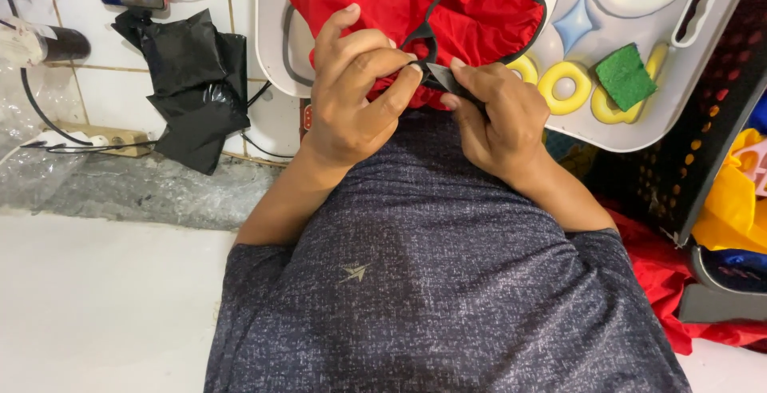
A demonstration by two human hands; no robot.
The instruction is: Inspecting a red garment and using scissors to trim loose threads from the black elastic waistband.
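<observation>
Red fabric with black strap pinched between left hand and right hand

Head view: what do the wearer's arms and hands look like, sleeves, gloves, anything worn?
Both hands are bare: no gloves, and no rings or watch that I can see on the left hand or the right hand. The forearms are uncovered. The short sleeves of a dark grey speckled knit shirt end near the elbows, and the shirt has a small light arrow-shaped mark on the chest.
</observation>
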